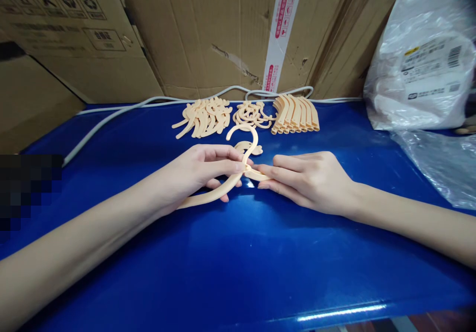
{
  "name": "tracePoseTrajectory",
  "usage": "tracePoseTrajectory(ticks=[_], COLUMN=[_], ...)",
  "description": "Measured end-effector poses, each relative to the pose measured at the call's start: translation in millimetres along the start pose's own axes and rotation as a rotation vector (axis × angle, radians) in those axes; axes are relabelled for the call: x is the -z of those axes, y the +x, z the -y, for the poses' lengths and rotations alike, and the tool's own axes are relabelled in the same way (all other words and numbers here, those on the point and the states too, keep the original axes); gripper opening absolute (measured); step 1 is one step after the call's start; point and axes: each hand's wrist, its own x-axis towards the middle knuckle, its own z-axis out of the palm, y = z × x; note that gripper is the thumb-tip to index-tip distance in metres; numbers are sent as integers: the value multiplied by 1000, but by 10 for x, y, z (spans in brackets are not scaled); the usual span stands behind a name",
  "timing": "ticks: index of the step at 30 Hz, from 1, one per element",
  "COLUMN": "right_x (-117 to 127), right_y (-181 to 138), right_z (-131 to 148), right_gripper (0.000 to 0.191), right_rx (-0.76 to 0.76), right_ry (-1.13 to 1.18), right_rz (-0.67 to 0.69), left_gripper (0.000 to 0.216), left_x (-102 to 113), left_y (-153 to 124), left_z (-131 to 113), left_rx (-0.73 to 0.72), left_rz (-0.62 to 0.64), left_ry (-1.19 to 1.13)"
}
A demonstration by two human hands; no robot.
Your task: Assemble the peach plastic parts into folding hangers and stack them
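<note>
A beige plastic clothes hanger (223,189) is held over the middle of the blue table, its curved hook (254,136) pointing away from me. My left hand (203,168) pinches it near the joint at the hook's base, with one long curved arm of the hanger running beneath the palm. From the other side, the fingers of my right hand (308,181) are closed on a shorter piece (257,175) that meets the same joint. Just behind the hook lie a few flat beige parts (256,149), partly hidden by it.
At the back sit a loose pile of curved beige arms (208,116), a small heap of hooks (249,114) and a neat stack of wider arm pieces (296,114). A white cable (148,99) runs behind them along cardboard boxes (208,34). Plastic-wrapped packs (420,59) stand at right.
</note>
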Motion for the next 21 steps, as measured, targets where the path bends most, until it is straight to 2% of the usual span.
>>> tracePoseTrajectory(ticks=[21], right_x=[-26], right_y=[-23], right_z=[-6], right_gripper=[46], right_rx=[-40], right_ry=[71], right_rz=[91], left_gripper=[16], left_x=[-32], left_y=[-3], left_z=[14], left_rx=[-40], left_rz=[-62], left_ry=[91])
